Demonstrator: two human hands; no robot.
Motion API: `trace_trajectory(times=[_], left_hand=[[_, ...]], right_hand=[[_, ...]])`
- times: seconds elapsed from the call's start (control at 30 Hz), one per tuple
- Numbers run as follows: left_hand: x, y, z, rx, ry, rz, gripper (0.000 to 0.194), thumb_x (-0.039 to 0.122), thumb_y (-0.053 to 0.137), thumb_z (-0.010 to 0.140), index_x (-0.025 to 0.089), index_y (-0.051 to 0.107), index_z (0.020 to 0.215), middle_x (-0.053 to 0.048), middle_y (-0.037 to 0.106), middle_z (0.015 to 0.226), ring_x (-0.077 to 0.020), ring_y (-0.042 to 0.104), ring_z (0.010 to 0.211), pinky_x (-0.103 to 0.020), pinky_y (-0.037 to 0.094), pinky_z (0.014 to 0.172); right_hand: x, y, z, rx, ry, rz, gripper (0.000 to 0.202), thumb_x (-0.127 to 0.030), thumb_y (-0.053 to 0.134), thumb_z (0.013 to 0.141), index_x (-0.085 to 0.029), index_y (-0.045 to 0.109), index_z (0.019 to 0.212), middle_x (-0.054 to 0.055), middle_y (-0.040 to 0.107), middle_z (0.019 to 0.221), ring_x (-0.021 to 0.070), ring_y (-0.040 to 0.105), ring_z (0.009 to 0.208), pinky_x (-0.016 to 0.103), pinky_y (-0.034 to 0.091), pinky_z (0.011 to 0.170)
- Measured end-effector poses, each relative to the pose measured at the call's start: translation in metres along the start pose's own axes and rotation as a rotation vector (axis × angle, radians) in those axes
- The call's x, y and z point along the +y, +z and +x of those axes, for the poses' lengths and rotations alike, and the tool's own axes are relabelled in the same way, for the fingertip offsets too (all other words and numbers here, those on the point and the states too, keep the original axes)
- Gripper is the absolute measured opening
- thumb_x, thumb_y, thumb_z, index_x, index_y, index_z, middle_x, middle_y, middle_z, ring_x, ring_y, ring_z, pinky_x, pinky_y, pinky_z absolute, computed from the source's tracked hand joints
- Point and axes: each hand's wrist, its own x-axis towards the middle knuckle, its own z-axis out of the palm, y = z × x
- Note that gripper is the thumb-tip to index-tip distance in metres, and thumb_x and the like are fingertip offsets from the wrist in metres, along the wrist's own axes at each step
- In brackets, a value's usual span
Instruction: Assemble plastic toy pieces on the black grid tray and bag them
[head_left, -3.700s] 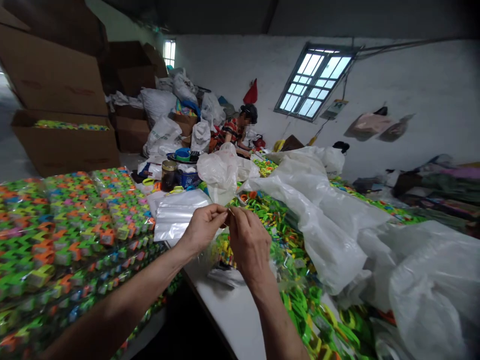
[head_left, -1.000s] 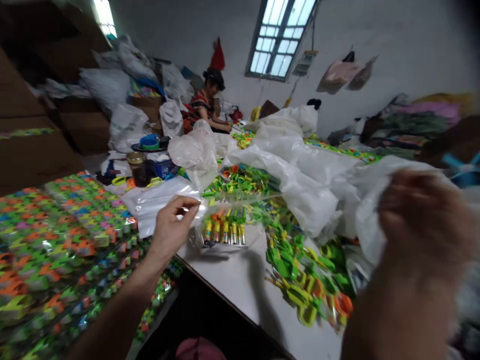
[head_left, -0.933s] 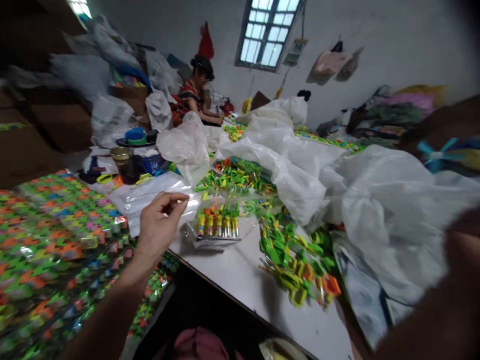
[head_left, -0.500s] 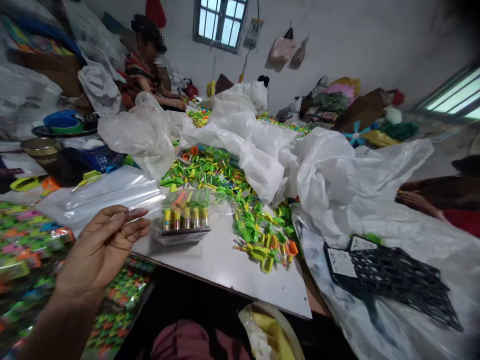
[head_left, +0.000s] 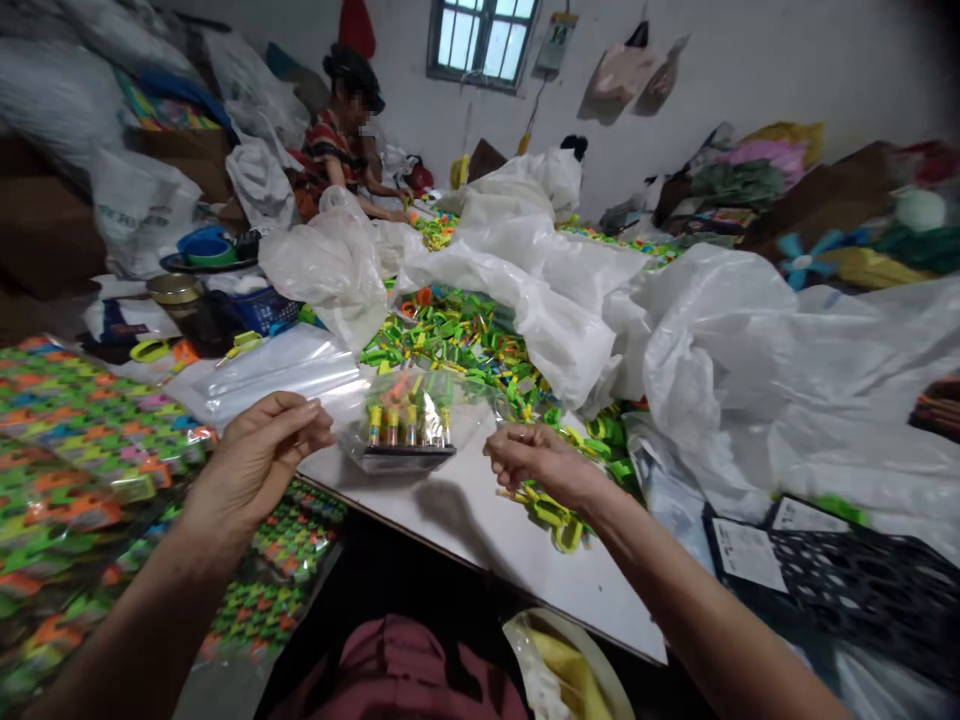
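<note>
handling the clear bag looks to be your step in hand. its load is inside: a row of yellow-topped tubes over a dark base, orange and green bits behind them. probably at the closing-up or straightening stage; whether the mouth is sealed, can't tell.

next move, as judged: bring both hands in, steady the left end, let the right fingers take up the loose film at the far right, keep the row from tipping.

positions. bag rests on the white desk, near the front edge, between your hands and slightly ahead of them. left hand just beside the bag's left end, fingers bent, thumb close to the fingertips; can't tell if film is pinched there. right hand off the right end, fingers curled and bunched; can't tell if they grip anything thin. loose yellow-green pieces beside that wrist, easily knocked. bigger green heap right behind the bag; flat clear sheets just beyond your left fingers.
</note>
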Motion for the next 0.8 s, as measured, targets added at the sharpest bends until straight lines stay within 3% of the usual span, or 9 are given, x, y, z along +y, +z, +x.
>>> trace_trajectory(times=[0.07, 0.13, 0.23, 0.33, 0.5, 0.6, 0.7, 0.8], left_hand=[[0.000, -0.003, -0.001, -0.030, -0.052, -0.055, 0.016, 0.011, 0.075, 0.061, 0.019, 0.063, 0.068, 0.001, 0.062, 0.066, -0.0144, 0.062, 0.066, -0.030, 0.062, 0.072], [0.002, -0.003, -0.004, -0.032, -0.088, -0.117, 0.016, 0.008, 0.071, 0.063, 0.019, 0.063, 0.071, 0.002, 0.061, 0.068, -0.0160, 0.063, 0.075, -0.039, 0.062, 0.082], [0.003, -0.003, -0.005, -0.008, -0.073, -0.188, 0.020, 0.006, 0.067, 0.062, 0.019, 0.064, 0.076, 0.003, 0.060, 0.067, -0.0180, 0.063, 0.083, -0.053, 0.057, 0.091], [-0.002, -0.007, 0.001, -0.052, -0.005, -0.227, 0.028, 0.004, 0.065, 0.055, 0.018, 0.065, 0.080, 0.002, 0.062, 0.064, -0.0199, 0.064, 0.086, -0.056, 0.053, 0.095], [-0.021, -0.029, 0.016, -0.212, 0.047, -0.215, 0.038, 0.005, 0.068, 0.053, 0.019, 0.067, 0.088, 0.002, 0.058, 0.055, -0.0261, 0.065, 0.098, -0.055, 0.052, 0.096], [-0.033, -0.047, 0.020, -0.249, 0.039, -0.183, 0.036, 0.007, 0.072, 0.053, 0.019, 0.067, 0.087, 0.005, 0.055, 0.052, -0.0222, 0.067, 0.083, -0.049, 0.054, 0.093], [-0.044, -0.065, 0.020, -0.226, 0.043, -0.083, 0.035, 0.011, 0.077, 0.056, 0.018, 0.067, 0.090, 0.004, 0.058, 0.057, -0.0144, 0.061, 0.063, -0.037, 0.057, 0.082], [-0.052, -0.078, 0.024, -0.164, 0.038, 0.095, 0.039, 0.018, 0.081, 0.058, 0.018, 0.067, 0.094, 0.004, 0.059, 0.059, -0.0134, 0.061, 0.060, -0.027, 0.053, 0.070]], right_hand=[[0.002, 0.004, -0.001, 0.004, -0.075, 0.100, 0.037, -0.053, 0.075, 0.074, -0.017, 0.068, 0.080, 0.005, 0.066, 0.079, 0.0144, 0.062, 0.070, 0.029, 0.053, 0.069], [0.010, 0.007, -0.003, 0.009, -0.158, 0.197, 0.033, -0.051, 0.076, 0.074, -0.019, 0.071, 0.081, 0.009, 0.069, 0.101, 0.0205, 0.064, 0.092, 0.036, 0.053, 0.083], [0.030, 0.013, -0.001, -0.002, -0.247, 0.248, 0.031, -0.051, 0.078, 0.072, -0.022, 0.072, 0.078, 0.010, 0.061, 0.129, 0.0293, 0.056, 0.119, 0.046, 0.049, 0.096], [0.055, 0.021, 0.006, 0.041, -0.323, 0.206, 0.034, -0.055, 0.079, 0.069, -0.022, 0.072, 0.072, 0.009, 0.057, 0.136, 0.0328, 0.049, 0.129, 0.050, 0.042, 0.103], [0.096, 0.038, 0.011, 0.151, -0.304, 0.081, 0.035, -0.057, 0.076, 0.071, -0.022, 0.074, 0.074, 0.010, 0.056, 0.138, 0.0338, 0.053, 0.124, 0.049, 0.044, 0.101], [0.106, 0.051, 0.007, 0.211, -0.292, 0.011, 0.032, -0.054, 0.074, 0.074, -0.022, 0.075, 0.080, 0.011, 0.056, 0.137, 0.0323, 0.055, 0.121, 0.048, 0.043, 0.102], [0.105, 0.068, 0.001, 0.273, -0.286, 0.039, 0.032, -0.053, 0.070, 0.078, -0.022, 0.074, 0.083, 0.011, 0.065, 0.122, 0.0297, 0.057, 0.116, 0.046, 0.045, 0.098], [0.103, 0.082, -0.005, 0.219, -0.299, 0.027, 0.029, -0.049, 0.064, 0.084, -0.021, 0.071, 0.085, 0.007, 0.069, 0.098, 0.0239, 0.061, 0.099, 0.038, 0.047, 0.090]])
